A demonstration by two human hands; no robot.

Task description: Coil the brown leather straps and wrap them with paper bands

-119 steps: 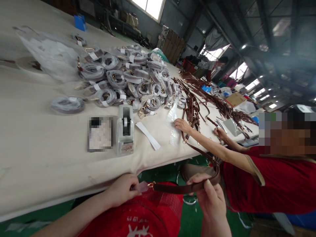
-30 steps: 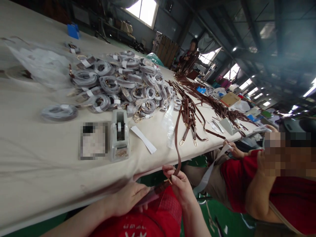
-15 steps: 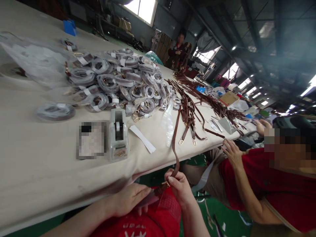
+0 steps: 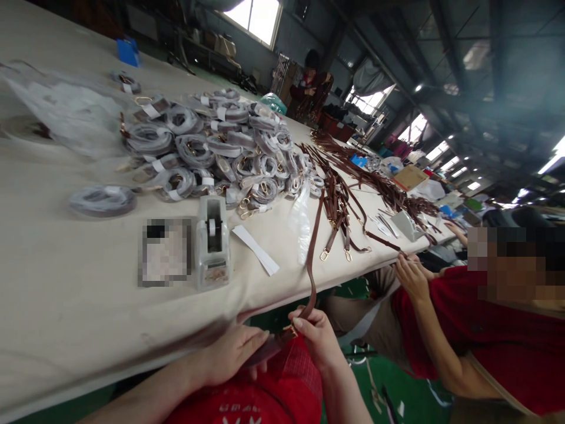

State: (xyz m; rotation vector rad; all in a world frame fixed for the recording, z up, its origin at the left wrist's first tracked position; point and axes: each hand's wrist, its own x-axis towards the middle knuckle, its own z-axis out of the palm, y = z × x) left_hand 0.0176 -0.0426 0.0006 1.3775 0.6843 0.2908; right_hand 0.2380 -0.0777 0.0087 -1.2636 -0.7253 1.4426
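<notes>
A brown leather strap (image 4: 311, 265) runs from the table edge down to my lap. Pinched around it near a gold-coloured buckle is my right hand (image 4: 315, 333), fingers closed. My left hand (image 4: 236, 353) is closed on the strap's other portion, which looks wrapped in a clear plastic sleeve (image 4: 265, 348); its fingertips are partly hidden underneath. Beyond the strap lies a bundle of brown straps (image 4: 338, 215) with gold clasps. A flat clear plastic sleeve (image 4: 301, 227) rests on the table beside the strap.
A tape dispenser (image 4: 212, 247) stands near the table edge, with white paper strips (image 4: 256, 250) beside it. Behind is a heap of coiled, plastic-wrapped straps (image 4: 229, 144). At right, a co-worker in a red shirt (image 4: 459, 318) handles a strap; another person (image 4: 309, 88) stands at the back.
My right hand has shifted slightly left and down with the buckle; my left hand is almost still. The co-worker's second hand has come down to join the first at the strap.
</notes>
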